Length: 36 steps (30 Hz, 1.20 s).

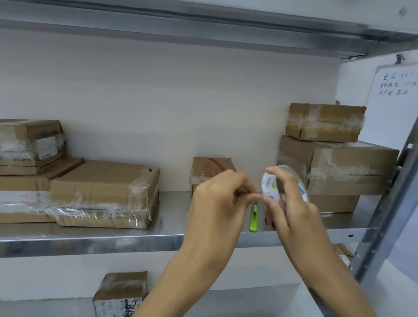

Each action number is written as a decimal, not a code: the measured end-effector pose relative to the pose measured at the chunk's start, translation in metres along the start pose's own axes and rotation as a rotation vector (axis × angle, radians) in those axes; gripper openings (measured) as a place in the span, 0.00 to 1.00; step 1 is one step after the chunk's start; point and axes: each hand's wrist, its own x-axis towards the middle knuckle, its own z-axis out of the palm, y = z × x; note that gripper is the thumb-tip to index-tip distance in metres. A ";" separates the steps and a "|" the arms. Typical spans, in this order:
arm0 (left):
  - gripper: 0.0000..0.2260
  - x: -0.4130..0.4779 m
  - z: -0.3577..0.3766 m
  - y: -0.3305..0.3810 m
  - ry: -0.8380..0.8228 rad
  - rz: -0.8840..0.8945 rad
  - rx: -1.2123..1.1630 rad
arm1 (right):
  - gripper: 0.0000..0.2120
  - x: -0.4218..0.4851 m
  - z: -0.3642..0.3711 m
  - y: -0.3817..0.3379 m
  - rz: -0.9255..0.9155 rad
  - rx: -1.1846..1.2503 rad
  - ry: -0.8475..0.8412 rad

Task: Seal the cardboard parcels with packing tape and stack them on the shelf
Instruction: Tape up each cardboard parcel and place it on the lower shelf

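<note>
The roll of clear packing tape (270, 185) is held upright in the air, gripped round its rim by the right hand (293, 216), whose fingers are curled over it. At the roll's left edge the thumb and forefinger of the left hand (216, 201) are pinched together, seemingly on the loose tape end, though the clear film itself cannot be made out. The end could be lost back onto the roll, or torn into a sliver, if it is pulled askew; freed film could also fold and stick to itself. Both forearms are raised from below the roll, wrists turned toward each other. Just below the roll a green cutter (253, 216) lies on the shelf (82, 237); a small parcel (210, 168) stands behind the roll, stacked taped parcels (345, 163) to its right, flat parcels (102, 190) well to its left.
</note>
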 end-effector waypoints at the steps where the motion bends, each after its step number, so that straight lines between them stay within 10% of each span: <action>1: 0.06 0.001 -0.002 0.001 -0.024 -0.135 -0.124 | 0.17 0.000 0.000 -0.001 -0.069 -0.089 0.022; 6: 0.08 0.011 -0.014 0.001 -0.167 -0.693 -0.669 | 0.11 0.000 -0.003 -0.005 -0.290 -0.324 0.112; 11: 0.12 0.012 -0.015 0.001 -0.291 -0.857 -0.706 | 0.20 -0.008 -0.002 0.002 -0.478 -0.436 0.158; 16: 0.08 0.008 -0.016 -0.001 -0.307 -0.702 -0.378 | 0.03 -0.007 -0.008 0.000 -0.439 -0.400 0.186; 22: 0.06 0.016 -0.028 -0.027 0.193 -0.209 0.019 | 0.06 0.015 0.002 0.033 -0.070 -0.140 0.023; 32: 0.12 0.005 -0.008 -0.089 0.137 -0.500 -0.256 | 0.08 0.035 0.069 0.100 0.004 -0.258 -0.292; 36: 0.15 0.002 -0.002 -0.098 0.126 -0.551 -0.363 | 0.08 0.043 0.049 0.075 0.018 -0.084 -0.058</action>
